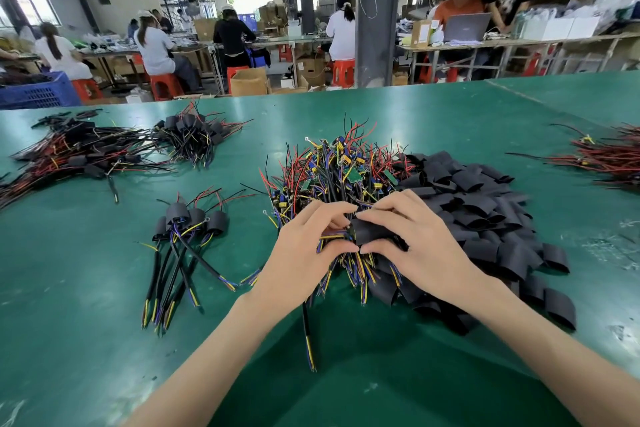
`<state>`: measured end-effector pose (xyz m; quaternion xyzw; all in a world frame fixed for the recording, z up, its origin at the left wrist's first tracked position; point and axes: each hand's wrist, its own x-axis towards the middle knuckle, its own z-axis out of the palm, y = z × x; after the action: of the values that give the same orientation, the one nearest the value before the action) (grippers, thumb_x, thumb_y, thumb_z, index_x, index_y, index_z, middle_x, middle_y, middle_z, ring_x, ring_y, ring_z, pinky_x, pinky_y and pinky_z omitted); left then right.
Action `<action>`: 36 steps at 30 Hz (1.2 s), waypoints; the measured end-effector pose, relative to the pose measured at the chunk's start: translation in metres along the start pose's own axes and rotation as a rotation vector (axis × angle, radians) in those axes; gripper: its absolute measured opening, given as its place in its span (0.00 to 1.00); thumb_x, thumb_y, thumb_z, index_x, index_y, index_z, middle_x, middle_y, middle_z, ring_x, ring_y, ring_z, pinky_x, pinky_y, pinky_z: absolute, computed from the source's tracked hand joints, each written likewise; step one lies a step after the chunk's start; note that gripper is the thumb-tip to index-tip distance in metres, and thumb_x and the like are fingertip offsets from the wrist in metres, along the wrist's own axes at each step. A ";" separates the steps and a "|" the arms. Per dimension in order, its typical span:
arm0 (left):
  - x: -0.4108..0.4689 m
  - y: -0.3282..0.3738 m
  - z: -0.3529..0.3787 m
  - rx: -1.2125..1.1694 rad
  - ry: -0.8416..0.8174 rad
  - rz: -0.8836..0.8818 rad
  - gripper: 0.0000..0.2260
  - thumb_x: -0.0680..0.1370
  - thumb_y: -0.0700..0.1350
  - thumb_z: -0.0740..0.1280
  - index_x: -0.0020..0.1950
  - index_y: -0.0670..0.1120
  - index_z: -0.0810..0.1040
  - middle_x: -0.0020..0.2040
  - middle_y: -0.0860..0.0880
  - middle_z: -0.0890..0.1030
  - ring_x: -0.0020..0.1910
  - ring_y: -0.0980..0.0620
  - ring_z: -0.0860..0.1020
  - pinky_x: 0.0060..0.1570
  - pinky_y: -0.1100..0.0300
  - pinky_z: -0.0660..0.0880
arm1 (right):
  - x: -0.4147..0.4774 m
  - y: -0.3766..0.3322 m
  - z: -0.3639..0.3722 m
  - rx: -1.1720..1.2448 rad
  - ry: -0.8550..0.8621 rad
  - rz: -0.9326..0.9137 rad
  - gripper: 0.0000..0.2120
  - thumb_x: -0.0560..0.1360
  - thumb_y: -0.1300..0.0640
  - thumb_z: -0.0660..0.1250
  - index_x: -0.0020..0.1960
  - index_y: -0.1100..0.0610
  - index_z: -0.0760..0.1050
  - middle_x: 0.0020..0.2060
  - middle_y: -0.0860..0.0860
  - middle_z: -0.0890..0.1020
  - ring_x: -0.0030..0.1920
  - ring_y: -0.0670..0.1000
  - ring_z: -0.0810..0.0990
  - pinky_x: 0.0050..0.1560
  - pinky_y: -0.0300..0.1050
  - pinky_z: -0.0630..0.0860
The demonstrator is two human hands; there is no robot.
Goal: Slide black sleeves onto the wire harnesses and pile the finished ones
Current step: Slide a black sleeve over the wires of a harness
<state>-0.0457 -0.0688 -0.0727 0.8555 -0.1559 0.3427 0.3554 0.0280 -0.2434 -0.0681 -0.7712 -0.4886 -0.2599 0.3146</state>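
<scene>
Right hand is closed on a sleeve, left hand on a harness, over the middle heap. Finished ones are piled left; loose sleeves and, it is judged, most of the heap remain.

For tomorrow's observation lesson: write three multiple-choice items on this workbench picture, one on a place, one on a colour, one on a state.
1. The pile of loose sleeves lies: A left of the bare harness heap; B right of it; C on the floor.
2. The table is: A green; B white; C red.
3. The right hand: A lies flat; B hangs idle; C pinches a black sleeve.
Answers: B, the sleeves sit right of the heap; A, the top is green; C, fingers and thumb close on it.
</scene>
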 end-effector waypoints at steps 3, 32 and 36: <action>0.000 0.002 0.001 -0.044 -0.014 -0.021 0.25 0.70 0.34 0.73 0.63 0.52 0.73 0.48 0.55 0.78 0.48 0.63 0.77 0.54 0.74 0.69 | 0.000 0.002 0.000 0.002 0.020 0.028 0.17 0.67 0.58 0.76 0.53 0.63 0.80 0.45 0.54 0.78 0.48 0.51 0.71 0.50 0.46 0.70; 0.014 -0.033 -0.060 0.208 0.476 -0.135 0.10 0.75 0.34 0.65 0.50 0.48 0.72 0.41 0.48 0.76 0.38 0.53 0.73 0.43 0.65 0.70 | 0.001 0.058 -0.033 -0.269 0.107 0.431 0.08 0.75 0.67 0.64 0.51 0.61 0.79 0.47 0.57 0.79 0.49 0.61 0.72 0.54 0.51 0.67; 0.010 -0.066 -0.090 0.334 0.586 -0.382 0.07 0.77 0.36 0.63 0.50 0.47 0.68 0.41 0.48 0.76 0.42 0.43 0.75 0.44 0.53 0.68 | -0.005 0.069 -0.025 -0.358 -0.226 0.500 0.13 0.75 0.65 0.62 0.57 0.56 0.78 0.52 0.54 0.78 0.55 0.58 0.70 0.56 0.54 0.69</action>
<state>-0.0478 0.0415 -0.0520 0.7812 0.1725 0.5207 0.2980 0.0875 -0.2871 -0.0712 -0.9342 -0.2625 -0.1692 0.1721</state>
